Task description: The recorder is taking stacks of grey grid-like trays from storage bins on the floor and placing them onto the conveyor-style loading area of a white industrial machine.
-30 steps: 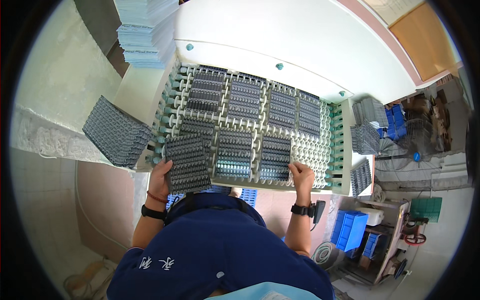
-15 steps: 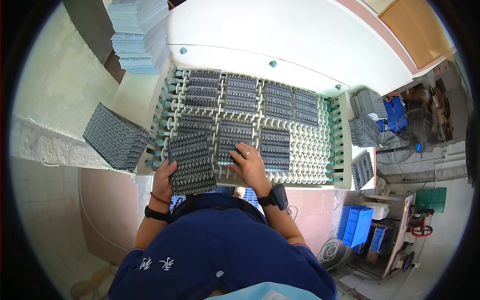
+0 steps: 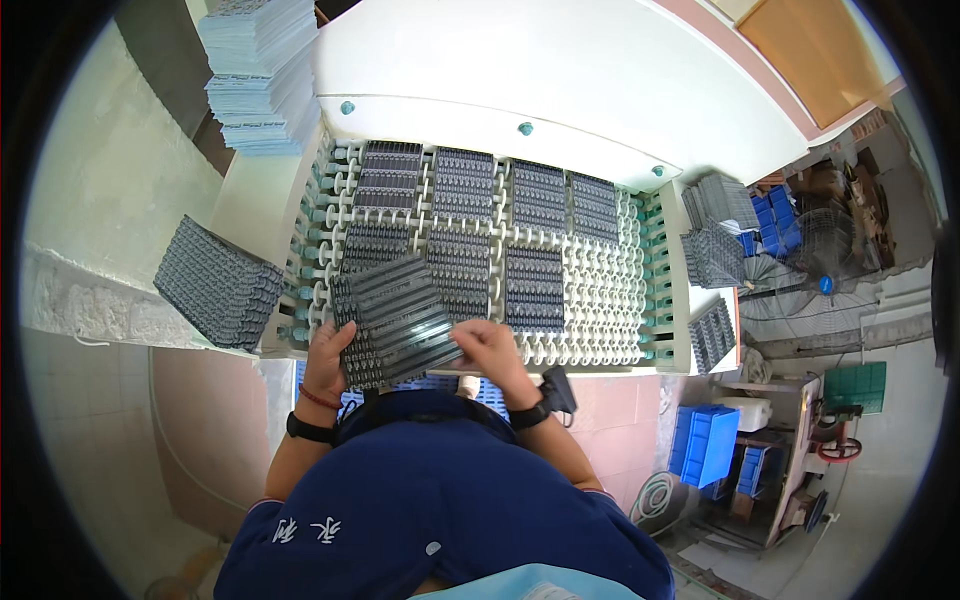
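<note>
My left hand (image 3: 325, 358) grips the left edge of a small stack of dark panels (image 3: 362, 372) with rows of small repeated shapes. Above that stack, one glossy dark panel (image 3: 405, 312) is turned at an angle. Its right edge is pinched between the fingers of my right hand (image 3: 488, 350). Both hands are at the near side of a bed of white rollers (image 3: 600, 310). Similar panels lie flat on the rollers: several in the far row, such as one panel (image 3: 463, 183), and three in the near row, including a panel (image 3: 534, 288) at its right end.
A tilted stack of grey panels (image 3: 215, 285) stands on the left ledge. Behind it rises a tall pile of light-blue sheets (image 3: 262, 80). More panel stacks (image 3: 712, 258) sit on the right, near a fan (image 3: 822, 283). Blue crates (image 3: 703, 445) are at the lower right.
My right hand has left the panel lying in the near row and now pinches a panel over the held stack. That panel is newly lifted and angled. My left hand keeps the stack.
</note>
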